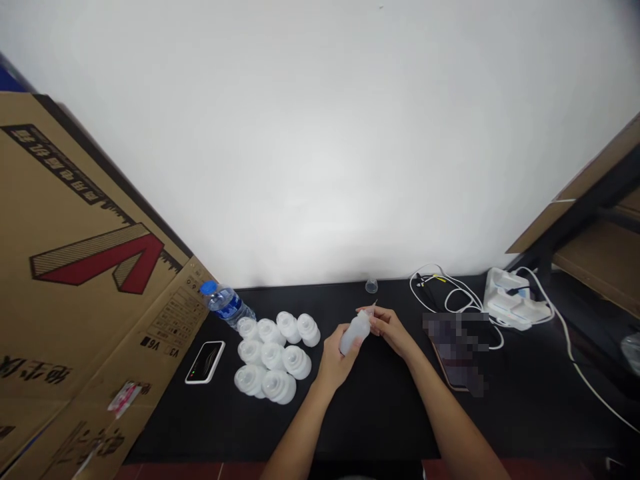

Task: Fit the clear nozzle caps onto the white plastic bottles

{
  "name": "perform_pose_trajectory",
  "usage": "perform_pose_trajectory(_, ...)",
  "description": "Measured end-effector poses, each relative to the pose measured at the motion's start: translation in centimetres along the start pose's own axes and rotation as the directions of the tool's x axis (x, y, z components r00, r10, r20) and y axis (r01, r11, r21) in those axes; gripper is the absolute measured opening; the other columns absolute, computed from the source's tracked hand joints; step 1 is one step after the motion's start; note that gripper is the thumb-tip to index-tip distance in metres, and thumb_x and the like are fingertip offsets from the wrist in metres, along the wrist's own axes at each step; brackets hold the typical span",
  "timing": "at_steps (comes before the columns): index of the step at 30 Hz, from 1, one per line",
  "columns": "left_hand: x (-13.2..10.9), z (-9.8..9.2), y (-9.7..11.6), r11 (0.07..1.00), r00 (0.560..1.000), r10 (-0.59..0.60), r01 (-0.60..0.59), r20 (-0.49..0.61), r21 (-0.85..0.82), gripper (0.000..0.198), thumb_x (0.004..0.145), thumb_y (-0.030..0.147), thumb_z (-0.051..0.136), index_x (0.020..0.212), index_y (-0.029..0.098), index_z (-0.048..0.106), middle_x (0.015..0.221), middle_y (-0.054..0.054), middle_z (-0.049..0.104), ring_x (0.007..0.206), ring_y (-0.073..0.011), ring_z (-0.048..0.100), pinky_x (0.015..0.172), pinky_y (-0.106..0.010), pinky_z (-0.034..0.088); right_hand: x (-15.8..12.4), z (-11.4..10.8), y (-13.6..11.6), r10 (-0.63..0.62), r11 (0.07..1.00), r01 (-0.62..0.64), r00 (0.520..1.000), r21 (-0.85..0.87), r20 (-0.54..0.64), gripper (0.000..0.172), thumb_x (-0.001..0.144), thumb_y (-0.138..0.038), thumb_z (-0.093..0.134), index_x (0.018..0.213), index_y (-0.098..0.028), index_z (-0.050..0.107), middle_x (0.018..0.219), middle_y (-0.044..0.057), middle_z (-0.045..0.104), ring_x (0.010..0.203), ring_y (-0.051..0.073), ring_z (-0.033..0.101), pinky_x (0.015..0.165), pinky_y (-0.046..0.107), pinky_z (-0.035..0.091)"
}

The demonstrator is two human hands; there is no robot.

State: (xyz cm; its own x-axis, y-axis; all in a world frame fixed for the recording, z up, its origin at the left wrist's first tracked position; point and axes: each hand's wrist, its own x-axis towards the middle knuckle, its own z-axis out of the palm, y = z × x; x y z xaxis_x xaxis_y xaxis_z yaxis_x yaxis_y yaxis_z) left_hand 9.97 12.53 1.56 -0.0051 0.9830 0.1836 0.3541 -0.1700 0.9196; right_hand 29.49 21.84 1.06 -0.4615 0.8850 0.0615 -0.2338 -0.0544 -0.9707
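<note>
My left hand (336, 357) is wrapped round the body of a small, translucent white plastic bottle (354, 335), which is tilted up to the right. At its top, the fingers of my right hand (390, 328) are closed on a clear nozzle cap (370, 310) with a thin pointed tip. Whether the cap is fully seated on the neck is hard to see. A small clear dome-shaped cover (371, 286) stands beyond my hands, by the wall. Left of my hands, several similar white bottles (273, 357) with clear tops stand close together.
A water bottle (227, 303) with a blue cap leans near the cardboard box (100, 267) at the left. A white-framed device (205, 362) lies before it. On the right are a phone (453, 353), white cables (457, 293) and a white charging dock (515, 300) on the black table (380, 413).
</note>
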Motion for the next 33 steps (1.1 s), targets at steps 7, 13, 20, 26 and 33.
perform_pose_trajectory(7,0.1,0.6,0.0,0.998,0.999,0.049,-0.049,0.021,0.037,0.040,0.108,0.048,0.056,0.135,0.022,0.070,0.123,-0.010,0.078,0.110,-0.0278,0.074,0.098,-0.041,0.057,0.1,1.2,0.3,-0.028,0.999,0.026,0.997,-0.035,-0.068,0.048,0.090,-0.065,0.083,0.100,-0.019,0.078,0.086,0.003,0.069,0.073,0.016,0.054,0.066,0.028,0.040)
perform_pose_trajectory(13,0.1,1.1,-0.9,0.954,0.979,0.162,-0.124,-0.124,0.273,0.038,0.106,0.039,0.058,0.138,0.022,0.069,0.122,-0.013,0.077,0.113,-0.0320,0.072,0.103,-0.048,0.056,0.5,3.1,0.6,-0.088,0.995,0.075,0.971,-0.066,-0.223,0.047,0.089,-0.066,0.084,0.092,-0.020,0.077,0.086,0.003,0.070,0.078,0.020,0.059,0.074,0.032,0.047)
perform_pose_trajectory(20,-0.1,0.3,0.0,0.995,0.991,0.076,-0.069,-0.106,0.076,0.040,0.107,0.051,0.059,0.130,0.021,0.071,0.116,-0.011,0.078,0.105,-0.0289,0.072,0.098,-0.043,0.056,0.5,3.1,0.4,-0.060,0.997,0.067,0.973,0.024,-0.222,0.054,0.089,-0.071,0.080,0.099,-0.018,0.082,0.073,0.000,0.058,0.061,0.013,0.039,0.057,0.028,0.031)
perform_pose_trajectory(26,-0.4,1.1,-0.1,0.963,0.998,-0.031,0.044,0.050,-0.267,0.061,0.109,0.067,0.047,0.125,0.015,0.073,0.105,-0.011,0.077,0.088,-0.0246,0.070,0.077,-0.035,0.058,0.1,3.0,-0.4,0.015,0.994,0.003,0.987,0.110,-0.157,0.059,0.090,-0.076,0.075,0.105,-0.019,0.085,0.069,-0.002,0.049,0.058,0.012,0.033,0.053,0.027,0.030)
perform_pose_trajectory(33,-0.3,1.7,0.3,0.876,0.991,-0.085,0.124,0.103,-0.466,0.072,0.103,0.074,0.054,0.154,0.023,0.049,0.115,-0.011,0.075,0.082,-0.0218,0.072,0.068,-0.034,0.062,0.1,2.8,0.4,0.022,0.999,-0.019,0.992,0.026,-0.127,0.055,0.091,-0.071,0.077,0.106,-0.019,0.086,0.067,-0.001,0.054,0.060,0.014,0.039,0.054,0.027,0.032)
